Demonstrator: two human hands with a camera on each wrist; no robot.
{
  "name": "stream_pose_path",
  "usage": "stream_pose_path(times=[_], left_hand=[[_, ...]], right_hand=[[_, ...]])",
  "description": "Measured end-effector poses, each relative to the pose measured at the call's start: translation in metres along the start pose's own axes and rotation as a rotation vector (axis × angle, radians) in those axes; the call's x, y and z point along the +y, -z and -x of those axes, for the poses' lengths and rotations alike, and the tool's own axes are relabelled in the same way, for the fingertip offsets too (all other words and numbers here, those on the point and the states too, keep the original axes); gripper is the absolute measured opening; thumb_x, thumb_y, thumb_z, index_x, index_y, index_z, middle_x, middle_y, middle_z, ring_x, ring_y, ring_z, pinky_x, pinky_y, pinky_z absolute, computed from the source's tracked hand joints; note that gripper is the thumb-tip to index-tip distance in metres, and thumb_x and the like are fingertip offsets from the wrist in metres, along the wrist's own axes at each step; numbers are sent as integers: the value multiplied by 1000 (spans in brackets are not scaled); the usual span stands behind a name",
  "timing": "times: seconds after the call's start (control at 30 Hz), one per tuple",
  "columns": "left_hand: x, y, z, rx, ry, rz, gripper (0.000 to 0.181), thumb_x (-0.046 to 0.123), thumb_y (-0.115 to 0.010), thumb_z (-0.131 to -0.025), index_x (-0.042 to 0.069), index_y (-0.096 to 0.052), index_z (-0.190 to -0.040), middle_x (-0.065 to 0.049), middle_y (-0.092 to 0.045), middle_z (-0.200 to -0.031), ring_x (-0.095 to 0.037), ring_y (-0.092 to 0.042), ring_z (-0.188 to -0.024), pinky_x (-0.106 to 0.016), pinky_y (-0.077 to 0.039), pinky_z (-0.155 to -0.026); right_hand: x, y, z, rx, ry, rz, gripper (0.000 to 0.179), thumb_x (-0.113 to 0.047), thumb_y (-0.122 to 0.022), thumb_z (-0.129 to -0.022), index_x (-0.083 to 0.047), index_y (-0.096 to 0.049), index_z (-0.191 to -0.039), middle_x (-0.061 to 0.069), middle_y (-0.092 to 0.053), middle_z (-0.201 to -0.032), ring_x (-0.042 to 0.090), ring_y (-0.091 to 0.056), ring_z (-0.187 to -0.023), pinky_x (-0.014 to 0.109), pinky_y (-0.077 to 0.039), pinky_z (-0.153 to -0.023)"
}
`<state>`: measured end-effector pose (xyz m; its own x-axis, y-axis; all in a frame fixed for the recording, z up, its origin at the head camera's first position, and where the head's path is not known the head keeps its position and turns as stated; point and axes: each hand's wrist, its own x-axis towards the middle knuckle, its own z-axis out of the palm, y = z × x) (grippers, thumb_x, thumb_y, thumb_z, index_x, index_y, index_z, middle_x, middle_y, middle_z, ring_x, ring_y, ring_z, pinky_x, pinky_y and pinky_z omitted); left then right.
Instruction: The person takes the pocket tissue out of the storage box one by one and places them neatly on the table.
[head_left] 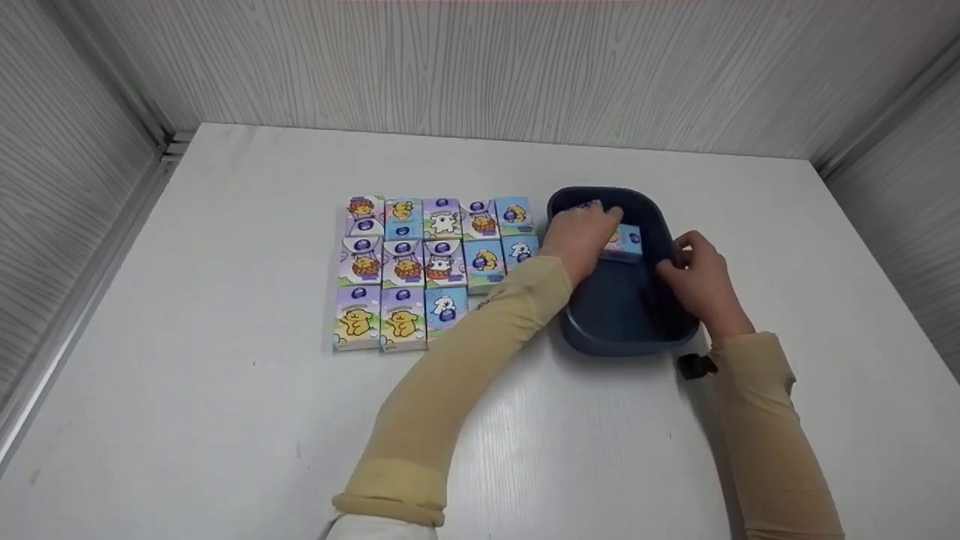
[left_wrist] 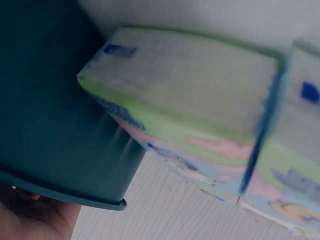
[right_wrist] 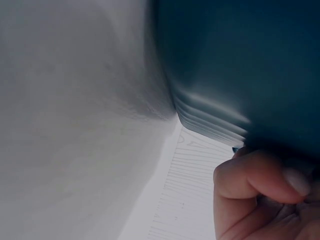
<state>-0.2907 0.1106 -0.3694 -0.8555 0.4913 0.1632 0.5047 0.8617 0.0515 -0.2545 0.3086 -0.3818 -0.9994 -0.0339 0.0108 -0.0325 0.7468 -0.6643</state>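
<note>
My left hand [head_left: 585,236] reaches into a dark blue plastic bin [head_left: 615,346], its fingers bent down around a purple tissue pack [head_left: 587,205], mostly hidden behind the hand. Beside those fingers, a light-blue tissue pack [head_left: 631,244] lies in the bin's far part. On the bin's right side, my right hand [head_left: 701,281] grips the rim; its bent fingers also show below the blue wall [right_wrist: 260,65] in the right wrist view. Left of the bin, cartoon-printed tissue packs [head_left: 403,319] lie in rows. The left wrist view shows one tissue pack [left_wrist: 175,85] close beside the bin.
The white table [head_left: 187,337] extends around the bin and packs. Wood-grain panels [head_left: 480,67] rise behind it and at both sides. My left forearm sleeve [head_left: 442,390] crosses over the near right corner of the pack rows. A black clip [head_left: 696,366] sits at the right cuff.
</note>
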Motion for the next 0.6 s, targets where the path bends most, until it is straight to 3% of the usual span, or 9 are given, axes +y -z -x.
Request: stream_pose_path(times=[0.17,0.33,0.47,0.6], left_hand=[[-1,5,10,110,-1,-20,34,10,-56,-96,16,-53,-129,-9,-58,-123,-24,-62,-101,-37,-54,-74],[4,19,27,166,-27,36,34,13,-51,-99,16,-51,-133,-8,-51,-137,-24,-55,-117,-35,-53,-82],[9,35,49,242,-53,83,34,16,-54,-98,14,-53,-132,-8,-50,-138,-22,-54,-120,-34,-53,-83],[12,52,79,301,-61,104,38,17,-58,-95,12,-53,-133,-9,-50,-139,-22,-52,-122,-34,-53,-82]], right_hand=[[0,-1,0,-5,10,-2,23,-11,-53,-90,1,-42,-107,18,-59,-95,24,-50,-80,31,-41,-67],[1,-1,1,-3,-3,5,25,-13,-52,-90,1,-42,-108,20,-60,-99,26,-51,-83,35,-42,-70],[1,0,1,6,4,5,25,-12,-53,-90,2,-42,-108,21,-59,-100,26,-52,-83,34,-43,-69],[0,0,1,0,11,5,24,-11,-53,-89,2,-43,-107,20,-59,-99,26,-51,-82,33,-42,-68]])
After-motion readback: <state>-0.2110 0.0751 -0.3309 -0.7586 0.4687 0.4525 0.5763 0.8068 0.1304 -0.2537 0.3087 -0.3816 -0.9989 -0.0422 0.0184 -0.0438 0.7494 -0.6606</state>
